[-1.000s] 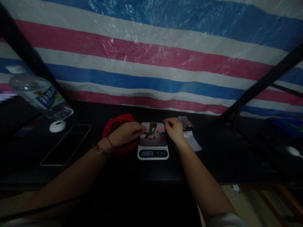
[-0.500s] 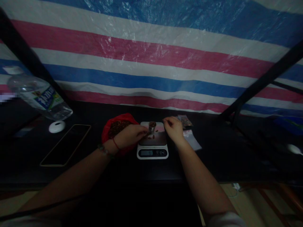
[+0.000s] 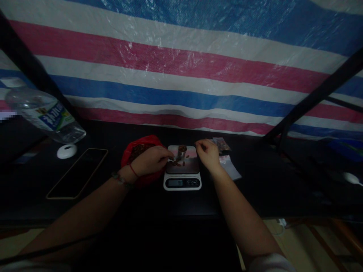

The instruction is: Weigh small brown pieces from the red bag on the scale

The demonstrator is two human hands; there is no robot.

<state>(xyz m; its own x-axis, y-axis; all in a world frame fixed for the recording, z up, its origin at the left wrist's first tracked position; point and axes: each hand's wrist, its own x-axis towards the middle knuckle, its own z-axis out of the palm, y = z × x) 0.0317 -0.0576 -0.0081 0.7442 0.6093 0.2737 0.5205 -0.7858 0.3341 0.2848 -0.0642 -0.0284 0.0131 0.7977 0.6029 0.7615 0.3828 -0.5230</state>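
A white digital kitchen scale [image 3: 182, 183] stands on the dark table, its display lit. On its plate is a small metal cup [image 3: 182, 154] filled with brown pieces, and several loose brown pieces [image 3: 176, 164] lie around it. My left hand [image 3: 151, 159] is closed in a pinch at the plate's left edge; what its fingertips hold is too small to make out. Under that hand a red bag [image 3: 144, 140] sits open with many brown pieces inside. My right hand [image 3: 208, 153] is also pinched, right of the scale, around something tiny I cannot identify.
Right of the scale lie a small clear bag of brown bits [image 3: 222, 144] and flat clear bags [image 3: 232, 169]. To the left are a phone [image 3: 78, 173], a white rounded case [image 3: 67, 151] and a plastic bottle [image 3: 47, 113]. A white spoon [image 3: 351, 178] is far right.
My left hand has drawn back slightly to the left from the cup. More loose brown pieces show on the plate's left side. My right hand has stayed in place.
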